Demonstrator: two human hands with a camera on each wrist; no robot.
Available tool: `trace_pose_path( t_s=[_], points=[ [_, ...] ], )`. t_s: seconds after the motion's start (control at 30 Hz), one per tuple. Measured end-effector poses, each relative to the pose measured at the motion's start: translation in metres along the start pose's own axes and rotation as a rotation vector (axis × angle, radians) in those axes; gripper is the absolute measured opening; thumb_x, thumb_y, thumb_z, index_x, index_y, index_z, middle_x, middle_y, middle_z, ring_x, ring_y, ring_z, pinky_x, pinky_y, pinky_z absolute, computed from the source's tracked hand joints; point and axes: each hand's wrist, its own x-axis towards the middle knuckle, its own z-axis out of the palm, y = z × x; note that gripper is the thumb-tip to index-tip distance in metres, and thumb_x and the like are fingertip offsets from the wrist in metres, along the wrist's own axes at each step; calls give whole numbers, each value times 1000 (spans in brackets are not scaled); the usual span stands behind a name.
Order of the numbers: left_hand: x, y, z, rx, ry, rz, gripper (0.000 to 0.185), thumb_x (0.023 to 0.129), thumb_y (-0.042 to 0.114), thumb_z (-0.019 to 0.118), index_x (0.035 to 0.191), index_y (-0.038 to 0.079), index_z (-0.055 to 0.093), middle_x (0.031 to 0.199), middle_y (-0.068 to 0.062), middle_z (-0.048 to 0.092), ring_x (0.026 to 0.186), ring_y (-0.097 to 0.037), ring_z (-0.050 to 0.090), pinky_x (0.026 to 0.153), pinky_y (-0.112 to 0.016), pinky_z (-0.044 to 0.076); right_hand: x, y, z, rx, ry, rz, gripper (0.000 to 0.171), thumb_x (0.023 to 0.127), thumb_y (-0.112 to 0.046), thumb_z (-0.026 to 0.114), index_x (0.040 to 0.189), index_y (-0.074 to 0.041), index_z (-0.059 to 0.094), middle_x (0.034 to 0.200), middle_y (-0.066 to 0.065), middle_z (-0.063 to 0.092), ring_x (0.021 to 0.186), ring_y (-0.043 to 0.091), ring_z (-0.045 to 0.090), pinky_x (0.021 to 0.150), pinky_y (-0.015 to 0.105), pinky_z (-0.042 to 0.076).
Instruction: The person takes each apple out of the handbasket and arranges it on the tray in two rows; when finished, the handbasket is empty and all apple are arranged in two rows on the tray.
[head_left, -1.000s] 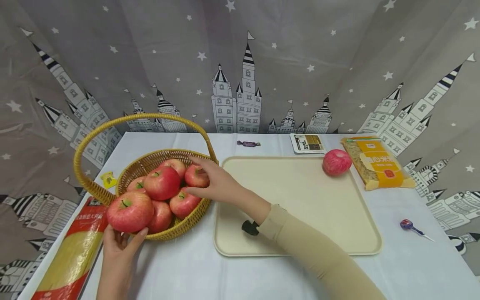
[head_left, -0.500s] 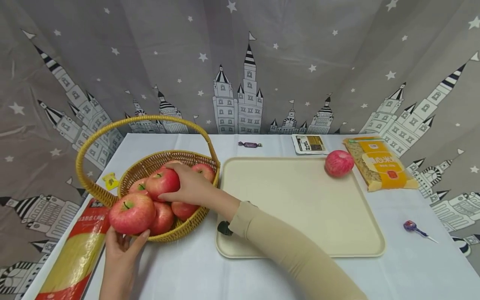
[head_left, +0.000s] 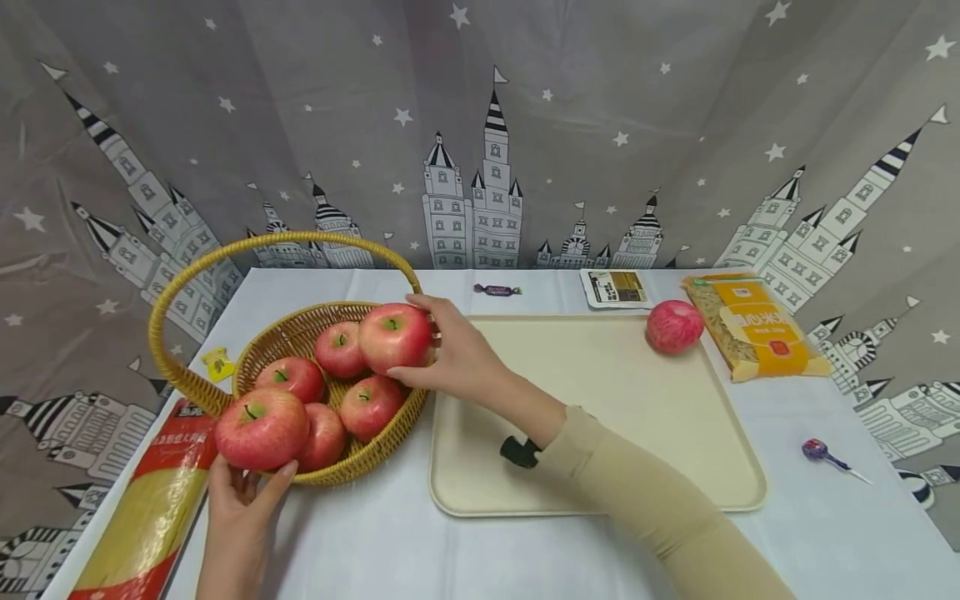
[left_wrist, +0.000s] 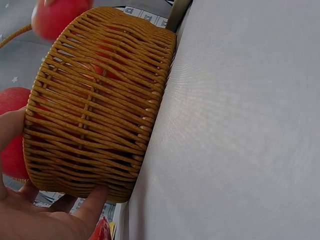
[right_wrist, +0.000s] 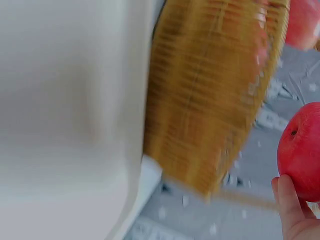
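Observation:
My right hand [head_left: 457, 354] grips a red apple [head_left: 393, 337] above the right side of the woven basket [head_left: 341, 477]; the right wrist view shows the same apple [right_wrist: 302, 150] between thumb and fingers, off the basket's rim. My left hand [head_left: 243, 517] holds the basket's near-left side. In the left wrist view its fingers [left_wrist: 95, 202] lie against the wicker wall [left_wrist: 95, 115], and its thumb is at the rim beside a large apple [left_wrist: 12, 155]. Several apples sit in the basket, among them the large one [head_left: 262, 429] at the near-left rim.
A beige tray [head_left: 592, 400] lies right of the basket, with another apple [head_left: 675, 327] at its far-right corner. Around them are a grain packet [head_left: 757, 325], lollipop [head_left: 825, 454], white sachet [head_left: 615, 288], purple candy [head_left: 497, 290], yellow candy [head_left: 217, 364] and red-and-yellow packet [head_left: 146, 508]. The basket's handle [head_left: 285, 237] arches overhead.
My right hand moved left from the basket's right side onto the top apple, then lifted it rightward, uncovering the apples beneath. My left hand has stayed at the basket.

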Motion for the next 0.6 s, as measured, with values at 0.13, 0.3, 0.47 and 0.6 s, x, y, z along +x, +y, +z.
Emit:
trace_pose_path(
  t_s=[0.13,0.3,0.47,0.6],
  points=[
    [-5,7,1,-26,-11,13,89,85,19,76,149,37,18,159,7,11,146,-17,9,116,-38,21,-20,18,-41,3,61,-36,84,71,-20,86,142,-6,41,126,9,48,108,20,54,86,23,54],
    [-17,22,6,-39,-13,13,88,88,15,72,151,33,15,159,4,11,145,-17,10,116,-35,22,-46,56,-92,-33,136,170,82,71,-16,86,138,-4,41,128,13,47,107,26,55,87,36,55],
    [-3,5,2,-35,-7,13,91,84,19,76,150,36,16,158,6,13,145,-16,12,115,-40,23,-69,109,-137,-106,194,408,85,74,-24,84,140,-1,35,134,16,43,114,33,49,92,46,52],
    [6,-8,-1,-20,-5,5,94,82,24,79,149,39,15,158,8,12,145,-17,11,115,-44,23,-83,141,-160,-204,206,505,86,76,-28,83,139,1,32,134,20,42,121,35,45,100,51,46]
  ],
)
